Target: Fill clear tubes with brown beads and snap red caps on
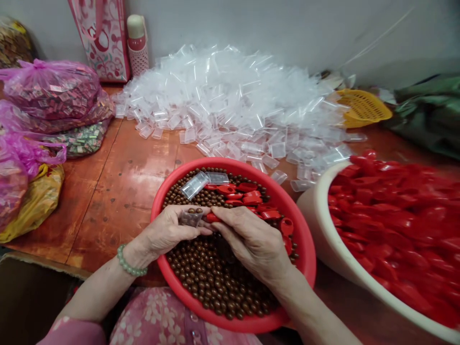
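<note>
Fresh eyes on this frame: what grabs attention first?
Likely the red basin of brown balls, front and centre, where the left hand holds a clear case and the right hand pinches a red piece beside it. Next, the big heap of clear plastic cases behind, and the pale tub piled with red parts at right.

The beads (201, 275) are brown, the basin (305, 244) red, the cases (194, 186) clear
</note>
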The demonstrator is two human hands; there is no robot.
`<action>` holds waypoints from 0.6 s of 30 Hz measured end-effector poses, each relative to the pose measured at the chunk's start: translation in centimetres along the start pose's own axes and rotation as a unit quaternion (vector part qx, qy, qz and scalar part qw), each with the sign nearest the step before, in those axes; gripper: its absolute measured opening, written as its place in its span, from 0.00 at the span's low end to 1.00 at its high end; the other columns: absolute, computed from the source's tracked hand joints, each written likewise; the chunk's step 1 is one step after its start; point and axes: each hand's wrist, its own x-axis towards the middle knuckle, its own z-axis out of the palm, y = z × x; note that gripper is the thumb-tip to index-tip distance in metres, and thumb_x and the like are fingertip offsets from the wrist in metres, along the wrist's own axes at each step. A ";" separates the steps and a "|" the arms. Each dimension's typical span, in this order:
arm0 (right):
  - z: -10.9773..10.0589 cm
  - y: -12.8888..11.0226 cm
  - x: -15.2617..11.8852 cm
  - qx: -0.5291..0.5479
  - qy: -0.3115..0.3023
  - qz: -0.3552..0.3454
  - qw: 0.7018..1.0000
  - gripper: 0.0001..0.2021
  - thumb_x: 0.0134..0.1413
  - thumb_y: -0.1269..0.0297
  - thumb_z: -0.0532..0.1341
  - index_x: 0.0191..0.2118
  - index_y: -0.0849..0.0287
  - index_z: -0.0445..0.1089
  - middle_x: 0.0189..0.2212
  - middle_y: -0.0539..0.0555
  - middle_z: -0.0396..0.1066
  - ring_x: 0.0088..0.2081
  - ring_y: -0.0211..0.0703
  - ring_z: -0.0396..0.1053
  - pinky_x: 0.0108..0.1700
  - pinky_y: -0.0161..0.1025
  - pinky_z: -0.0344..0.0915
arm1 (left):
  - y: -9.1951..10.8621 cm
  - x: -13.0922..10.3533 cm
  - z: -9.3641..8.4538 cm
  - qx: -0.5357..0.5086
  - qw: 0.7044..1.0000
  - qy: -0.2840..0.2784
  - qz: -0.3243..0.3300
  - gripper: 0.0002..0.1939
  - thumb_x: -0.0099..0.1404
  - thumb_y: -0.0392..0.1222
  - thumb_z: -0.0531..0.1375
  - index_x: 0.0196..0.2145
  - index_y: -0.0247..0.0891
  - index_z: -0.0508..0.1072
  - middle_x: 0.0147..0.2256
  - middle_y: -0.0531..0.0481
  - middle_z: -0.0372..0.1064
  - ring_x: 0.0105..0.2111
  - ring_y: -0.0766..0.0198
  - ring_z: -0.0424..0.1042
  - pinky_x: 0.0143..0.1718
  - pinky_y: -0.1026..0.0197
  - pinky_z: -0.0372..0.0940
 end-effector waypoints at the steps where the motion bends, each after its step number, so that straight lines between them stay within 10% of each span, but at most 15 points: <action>1: 0.1 0.0 -0.2 0.005 -0.001 0.003 1.000 0.14 0.57 0.76 0.61 0.48 0.58 0.71 0.37 0.58 0.77 0.37 0.43 0.75 0.39 0.41 0.75 | -0.1 0.0 0.0 0.003 1.000 -0.002 -0.003 0.20 0.47 0.28 0.68 0.40 0.33 0.78 0.33 0.48 0.78 0.35 0.65 0.76 0.47 0.61 0.66; 18: -0.8 0.7 1.6 0.232 0.004 0.272 0.934 0.06 0.60 0.61 0.60 0.42 0.54 0.68 0.34 0.50 0.74 0.34 0.38 0.73 0.37 0.34 0.72 | 0.9 0.4 -1.2 -0.140 0.966 -0.206 -0.071 0.25 0.55 0.35 0.57 0.51 0.28 0.71 0.49 0.33 0.74 0.49 0.48 0.74 0.52 0.48 0.64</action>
